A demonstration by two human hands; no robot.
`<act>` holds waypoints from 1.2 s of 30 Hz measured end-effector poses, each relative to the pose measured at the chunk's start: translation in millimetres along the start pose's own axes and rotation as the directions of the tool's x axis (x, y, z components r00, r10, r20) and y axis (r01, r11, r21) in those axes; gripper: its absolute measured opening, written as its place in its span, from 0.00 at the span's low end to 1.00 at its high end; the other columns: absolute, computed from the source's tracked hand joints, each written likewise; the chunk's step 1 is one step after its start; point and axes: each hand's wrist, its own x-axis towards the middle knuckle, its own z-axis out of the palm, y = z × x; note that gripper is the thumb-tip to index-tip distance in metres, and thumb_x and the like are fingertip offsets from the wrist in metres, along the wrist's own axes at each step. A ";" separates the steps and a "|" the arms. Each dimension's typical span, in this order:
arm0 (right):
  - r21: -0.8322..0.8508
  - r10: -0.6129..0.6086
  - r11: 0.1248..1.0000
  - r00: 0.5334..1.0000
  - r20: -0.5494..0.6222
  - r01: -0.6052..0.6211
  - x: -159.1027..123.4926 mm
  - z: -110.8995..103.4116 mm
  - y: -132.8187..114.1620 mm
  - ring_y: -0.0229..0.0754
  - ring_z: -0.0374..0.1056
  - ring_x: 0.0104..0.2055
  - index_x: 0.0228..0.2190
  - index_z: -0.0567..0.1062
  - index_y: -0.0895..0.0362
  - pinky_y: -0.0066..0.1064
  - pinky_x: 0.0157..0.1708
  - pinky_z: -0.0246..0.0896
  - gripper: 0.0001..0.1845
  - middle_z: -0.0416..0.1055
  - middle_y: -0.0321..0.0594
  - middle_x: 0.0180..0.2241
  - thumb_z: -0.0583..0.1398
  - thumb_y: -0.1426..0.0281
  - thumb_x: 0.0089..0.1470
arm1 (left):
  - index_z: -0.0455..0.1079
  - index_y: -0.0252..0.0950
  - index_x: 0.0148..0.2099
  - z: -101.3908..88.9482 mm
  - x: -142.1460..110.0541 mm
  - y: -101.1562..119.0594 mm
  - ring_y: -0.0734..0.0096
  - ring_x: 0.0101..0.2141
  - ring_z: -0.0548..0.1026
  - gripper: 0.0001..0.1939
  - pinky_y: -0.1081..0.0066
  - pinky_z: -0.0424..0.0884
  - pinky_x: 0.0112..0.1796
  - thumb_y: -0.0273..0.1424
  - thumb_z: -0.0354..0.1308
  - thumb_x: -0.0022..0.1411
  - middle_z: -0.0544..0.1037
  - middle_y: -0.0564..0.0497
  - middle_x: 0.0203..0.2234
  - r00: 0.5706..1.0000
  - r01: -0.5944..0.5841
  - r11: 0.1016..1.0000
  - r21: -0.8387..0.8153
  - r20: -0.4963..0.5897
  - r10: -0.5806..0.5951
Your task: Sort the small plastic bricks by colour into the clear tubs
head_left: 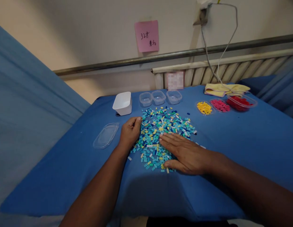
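My right hand (pixel 184 154) lies flat and wide open, palm down, on the near right side of a heap of small bricks (pixel 160 135) — turquoise, blue, yellow and white — spread in the middle of the blue-covered bench (pixel 243 148). My left hand (pixel 130 130) rests half curled at the heap's left edge, fingertips touching the bricks; I cannot tell if it holds one. By my judgement I am gathering and sorting the heap. Next comes pinching single bricks out by colour, a fine grip. At the far edge stand a white tub (pixel 123 103) and three clear empty cups (pixel 160 97) — further right, trays of yellow (pixel 204 107), pink (pixel 220 105) and red bricks (pixel 241 102). A clear lid (pixel 106 135) lies left.
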 end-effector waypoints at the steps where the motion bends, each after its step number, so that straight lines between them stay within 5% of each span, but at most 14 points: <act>1: 0.007 -0.016 1.000 1.000 0.003 0.016 -0.4 0.3 -3.7 0.57 0.42 0.83 0.79 0.57 0.58 0.53 0.81 0.37 0.50 0.45 0.52 0.80 0.51 0.38 0.73 | 0.83 0.37 0.46 0.4 -0.1 0.4 0.61 0.42 0.82 0.21 0.65 0.73 0.45 0.47 0.55 0.76 0.86 0.48 0.39 1.000 0.002 1.000 -0.002 0.000 -0.002; 7: 0.051 -0.095 0.994 0.994 0.049 0.092 0.7 1.5 -12.0 0.55 0.36 0.84 0.78 0.56 0.61 0.51 0.81 0.27 0.51 0.43 0.52 0.81 0.50 0.37 0.73 | 0.83 0.38 0.48 1.7 -2.3 1.9 0.60 0.44 0.82 0.19 0.64 0.75 0.47 0.45 0.56 0.76 0.86 0.48 0.42 0.999 -0.029 0.999 -0.015 0.013 0.030; 13: 0.069 -0.146 0.988 0.985 0.087 0.140 2.6 3.5 -14.2 0.54 0.37 0.83 0.77 0.58 0.65 0.47 0.82 0.23 0.52 0.45 0.53 0.80 0.51 0.38 0.73 | 0.82 0.39 0.51 1.9 -11.2 15.9 0.61 0.46 0.82 0.16 0.63 0.76 0.50 0.42 0.56 0.78 0.85 0.47 0.44 0.975 -0.206 0.978 0.039 0.098 0.201; 17: 0.034 -0.171 0.985 0.985 0.011 0.171 3.4 4.3 -10.9 0.54 0.47 0.82 0.75 0.65 0.62 0.49 0.81 0.32 0.47 0.55 0.54 0.78 0.52 0.40 0.74 | 0.81 0.40 0.50 2.8 -18.6 27.2 0.60 0.47 0.82 0.13 0.60 0.75 0.52 0.38 0.56 0.79 0.86 0.47 0.44 0.927 -0.336 0.939 0.075 0.201 0.316; 22: -0.059 -0.199 0.980 0.963 -0.180 0.191 6.1 -5.0 0.8 0.55 0.69 0.70 0.67 0.76 0.59 0.51 0.72 0.60 0.33 0.73 0.53 0.68 0.54 0.50 0.77 | 0.81 0.40 0.51 4.8 -25.3 36.4 0.60 0.46 0.83 0.11 0.60 0.76 0.50 0.36 0.57 0.79 0.86 0.46 0.43 0.866 -0.452 0.890 0.066 0.271 0.420; 26: -0.074 0.009 0.997 0.933 -0.360 -0.038 0.1 -25.4 31.2 0.53 0.79 0.58 0.59 0.83 0.53 0.47 0.62 0.72 0.23 0.84 0.47 0.57 0.53 0.60 0.77 | 0.81 0.39 0.52 3.2 -28.4 43.4 0.60 0.45 0.83 0.11 0.61 0.77 0.49 0.36 0.58 0.79 0.86 0.46 0.43 0.846 -0.483 0.874 0.053 0.287 0.450; 31: -0.046 0.370 0.875 0.727 -0.578 -0.481 -27.5 -49.6 100.2 0.60 0.81 0.52 0.56 0.85 0.56 0.52 0.53 0.76 0.23 0.85 0.51 0.53 0.56 0.64 0.70 | 0.81 0.39 0.53 -1.8 -28.9 44.3 0.60 0.47 0.83 0.12 0.60 0.77 0.51 0.36 0.57 0.80 0.86 0.46 0.45 0.863 -0.452 0.890 0.059 0.282 0.420; 33: -0.068 0.424 0.837 0.722 -0.547 -0.543 -39.1 -53.1 122.4 0.61 0.82 0.49 0.52 0.86 0.56 0.51 0.50 0.76 0.22 0.86 0.51 0.51 0.57 0.64 0.68 | 0.81 0.39 0.53 -3.0 -27.9 41.7 0.60 0.47 0.83 0.12 0.60 0.77 0.51 0.37 0.57 0.80 0.86 0.46 0.45 0.878 -0.430 0.900 0.075 0.269 0.396; 36: -0.091 0.444 0.842 0.778 -0.444 -0.532 -46.8 -52.1 132.9 0.59 0.82 0.46 0.48 0.87 0.54 0.47 0.46 0.75 0.19 0.87 0.48 0.47 0.58 0.64 0.66 | 0.81 0.39 0.54 -3.1 -26.4 37.9 0.58 0.49 0.83 0.13 0.59 0.77 0.52 0.38 0.57 0.80 0.86 0.45 0.47 0.890 -0.406 0.909 0.094 0.265 0.370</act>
